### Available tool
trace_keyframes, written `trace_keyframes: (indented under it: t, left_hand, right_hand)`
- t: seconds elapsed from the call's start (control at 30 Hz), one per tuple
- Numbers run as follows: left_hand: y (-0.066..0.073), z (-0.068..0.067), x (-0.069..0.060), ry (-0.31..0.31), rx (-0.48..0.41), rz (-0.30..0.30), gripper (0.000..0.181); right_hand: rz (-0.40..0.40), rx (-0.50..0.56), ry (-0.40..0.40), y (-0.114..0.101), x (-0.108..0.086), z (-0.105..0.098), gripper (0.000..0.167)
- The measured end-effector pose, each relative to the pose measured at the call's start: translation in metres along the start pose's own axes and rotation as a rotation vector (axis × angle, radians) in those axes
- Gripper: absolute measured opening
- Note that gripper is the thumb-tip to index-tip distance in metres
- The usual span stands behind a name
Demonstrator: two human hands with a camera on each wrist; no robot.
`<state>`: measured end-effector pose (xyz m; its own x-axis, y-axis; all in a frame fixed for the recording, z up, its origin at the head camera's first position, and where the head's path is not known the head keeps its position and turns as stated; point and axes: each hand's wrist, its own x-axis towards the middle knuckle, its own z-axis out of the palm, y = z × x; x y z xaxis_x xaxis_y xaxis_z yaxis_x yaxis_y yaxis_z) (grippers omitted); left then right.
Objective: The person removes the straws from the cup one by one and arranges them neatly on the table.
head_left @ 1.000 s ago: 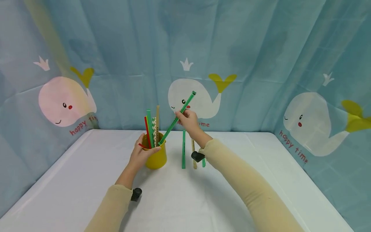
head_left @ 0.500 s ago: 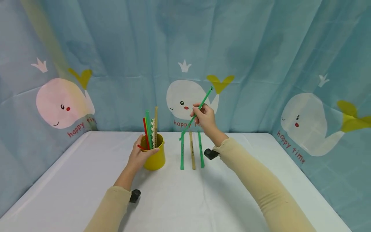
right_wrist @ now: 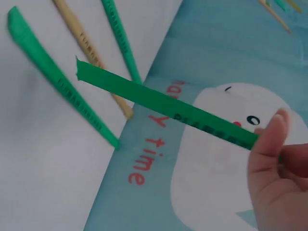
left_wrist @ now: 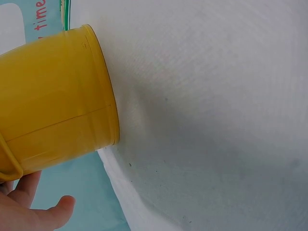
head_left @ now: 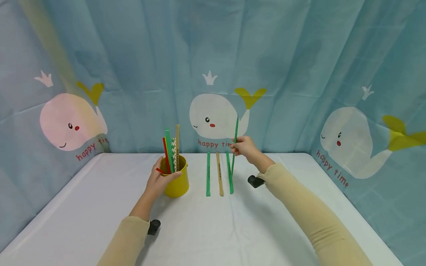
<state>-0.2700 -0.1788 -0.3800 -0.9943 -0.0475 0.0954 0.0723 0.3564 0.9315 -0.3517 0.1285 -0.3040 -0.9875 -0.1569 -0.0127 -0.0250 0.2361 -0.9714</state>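
My right hand [head_left: 247, 149] pinches a green wrapped straw [right_wrist: 168, 106] between thumb and fingers. In the head view that straw stands nearly upright, right beside the rightmost straw on the table. Three wrapped straws lie there in a row: a green straw [head_left: 208, 177], a tan straw [head_left: 219, 177] and another green straw [head_left: 230, 181]. My left hand [head_left: 158, 183] holds a small yellow bucket [head_left: 178, 186] by its left side and rim. Several straws rise from the bucket, among them a red straw [head_left: 167, 155], a wide green straw [head_left: 169, 146] and a tan straw [head_left: 178, 147].
A white cloth covers the table [head_left: 199, 232]. Behind it hangs a blue curtain [head_left: 283, 66] with printed whales, which also runs along both sides. A black wrist camera [head_left: 255, 181] sits under the right wrist, another black camera [head_left: 154, 227] by the left.
My right hand has carried the green straw from the bucket to the right, past the row, and lowered it while turning it from slanted to nearly upright. The left hand stays on the bucket.
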Motion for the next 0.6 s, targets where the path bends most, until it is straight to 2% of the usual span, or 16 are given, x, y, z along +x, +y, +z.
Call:
trace_keyframes:
  t: [0.17, 0.3, 0.47, 0.6]
  left_hand:
    - [-0.002, 0.000, 0.001, 0.003, -0.008, 0.005, 0.099]
    - [-0.004, -0.001, 0.000, 0.005, -0.022, 0.014, 0.098]
    - [-0.004, -0.001, 0.000, 0.007, -0.031, 0.024, 0.095]
    - [0.000, 0.001, -0.001, 0.007, -0.029, 0.022, 0.095]
  right_hand:
    - [-0.096, -0.082, 0.029, 0.007, -0.003, -0.006, 0.042]
    - [-0.152, -0.102, 0.078, 0.017, -0.001, -0.010, 0.045]
    - [-0.159, -0.111, 0.127, 0.035, 0.004, -0.020, 0.043]
    - [-0.158, -0.107, 0.114, 0.051, 0.008, -0.032, 0.034]
